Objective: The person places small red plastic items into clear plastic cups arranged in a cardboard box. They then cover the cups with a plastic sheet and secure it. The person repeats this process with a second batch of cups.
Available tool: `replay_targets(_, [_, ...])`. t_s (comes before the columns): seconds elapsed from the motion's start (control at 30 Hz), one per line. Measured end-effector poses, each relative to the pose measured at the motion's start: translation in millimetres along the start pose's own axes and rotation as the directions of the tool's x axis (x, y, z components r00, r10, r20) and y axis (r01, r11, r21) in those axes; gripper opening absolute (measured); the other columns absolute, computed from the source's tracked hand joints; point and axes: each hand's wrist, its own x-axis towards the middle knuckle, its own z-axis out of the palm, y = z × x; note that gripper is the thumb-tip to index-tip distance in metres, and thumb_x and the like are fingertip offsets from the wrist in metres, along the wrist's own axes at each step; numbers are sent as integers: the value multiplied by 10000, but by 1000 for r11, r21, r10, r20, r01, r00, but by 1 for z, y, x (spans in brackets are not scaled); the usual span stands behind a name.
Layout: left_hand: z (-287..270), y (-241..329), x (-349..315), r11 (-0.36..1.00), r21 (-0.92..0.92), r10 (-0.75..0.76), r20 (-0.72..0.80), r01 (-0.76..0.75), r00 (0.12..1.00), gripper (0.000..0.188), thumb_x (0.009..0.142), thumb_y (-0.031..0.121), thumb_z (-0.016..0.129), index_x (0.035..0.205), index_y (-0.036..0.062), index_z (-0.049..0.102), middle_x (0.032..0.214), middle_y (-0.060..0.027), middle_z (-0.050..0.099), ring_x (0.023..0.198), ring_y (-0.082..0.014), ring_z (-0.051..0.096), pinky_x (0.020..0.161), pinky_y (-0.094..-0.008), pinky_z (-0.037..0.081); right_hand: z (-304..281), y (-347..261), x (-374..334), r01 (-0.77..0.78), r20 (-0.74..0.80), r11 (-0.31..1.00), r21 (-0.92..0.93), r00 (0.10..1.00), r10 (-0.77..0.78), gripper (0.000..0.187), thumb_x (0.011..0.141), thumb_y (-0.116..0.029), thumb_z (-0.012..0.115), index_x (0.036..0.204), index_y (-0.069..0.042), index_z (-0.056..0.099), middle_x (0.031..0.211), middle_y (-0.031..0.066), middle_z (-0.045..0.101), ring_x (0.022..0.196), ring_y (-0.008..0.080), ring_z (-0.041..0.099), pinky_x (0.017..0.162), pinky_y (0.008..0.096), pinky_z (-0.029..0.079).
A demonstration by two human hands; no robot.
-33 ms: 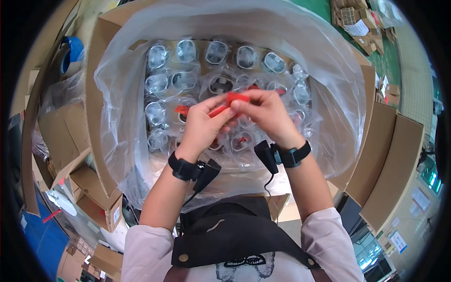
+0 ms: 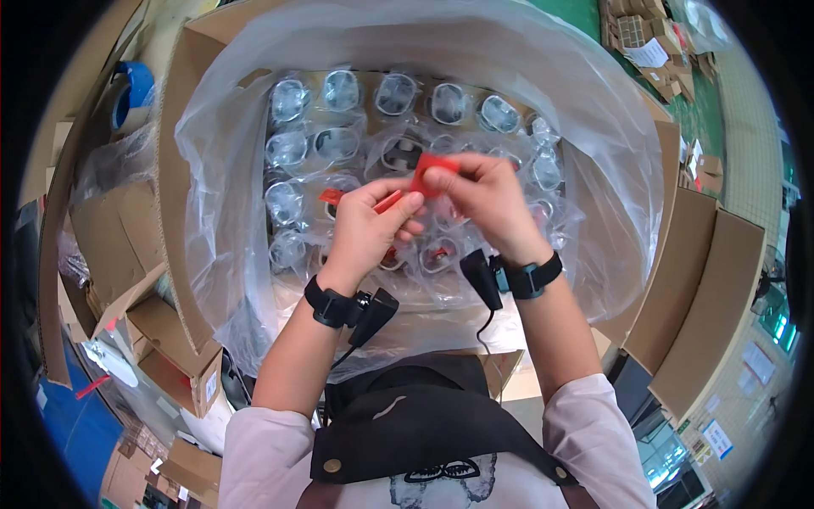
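Note:
My right hand [image 2: 492, 199] pinches a small flat red packet [image 2: 435, 167] between thumb and fingers. Close beside it, my left hand [image 2: 366, 227] is closed on another narrow red packet [image 2: 387, 202], its thumb tip near the right hand's packet. Both hands are above a large carton [image 2: 170, 187] lined with a clear plastic bag [image 2: 593, 85]. Rows of bagged metal parts [image 2: 342, 90], hollow and rounded like engine pistons, stand inside. An uncovered dark opening shows in one part [image 2: 402, 153] just beyond my hands. More red packets lie among the parts, one [image 2: 331, 196] left of my left hand.
Open carton flaps [image 2: 704, 280] stick out at the right. Several opened cardboard boxes [image 2: 182, 356] stand at the lower left, and a blue roll [image 2: 134, 89] is at the upper left. Stacked cartons [image 2: 649, 42] are at the far right. Black devices with cables [image 2: 373, 318] are strapped to my wrists.
My right hand has drawn slightly right, away from my left, and the red packet in it shows more of its face. The left hand stays nearly in place.

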Motion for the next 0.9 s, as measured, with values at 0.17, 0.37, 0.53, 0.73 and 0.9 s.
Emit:
replay_targets(0.17, [-28,-5,-22,984,-162,67,-83,-80,994,378,984,127,520,1326,-32,497,1130,-124,625,933,-126,616,695,-226,503,9,22,59,427,117,529,-734,846,-521,147,823,-67,645,940,-19,720,932,149,668,810,320,651,708,410,513])
replay_targets(0.37, [-70,12,-22,968,-67,226,-187,-242,956,358,970,121,526,1298,-20,536,1154,-126,583,988,-202,625,849,-324,521,20,12,40,438,70,518,-735,809,-584,240,836,-55,615,1065,-10,673,986,170,665,837,324,652,736,400,523])
replay_targets(0.53, [-100,52,23,175,972,651,8,-160,759,269,881,124,635,1140,63,676,998,-157,664,908,-323,646,845,-369,511,21,2,-33,230,-130,892,-388,945,-300,221,887,-69,642,1096,-6,673,978,84,683,755,115,601,640,236,477])
replay_targets(0.73, [-116,45,50,164,929,703,126,-333,700,260,871,137,641,1115,54,677,1064,-166,682,1004,-352,637,868,-416,503,17,21,-96,179,-254,919,-353,926,-278,207,890,-58,646,1090,-14,679,996,76,693,794,111,601,718,240,477])
replay_targets(0.9, [-124,45,25,391,864,619,8,-317,785,287,933,95,573,1201,9,627,1156,-178,669,1062,-283,656,909,-347,495,-2,34,-118,113,-362,945,-307,905,-225,186,913,-70,635,1084,-16,684,1009,67,697,830,102,606,743,246,480])
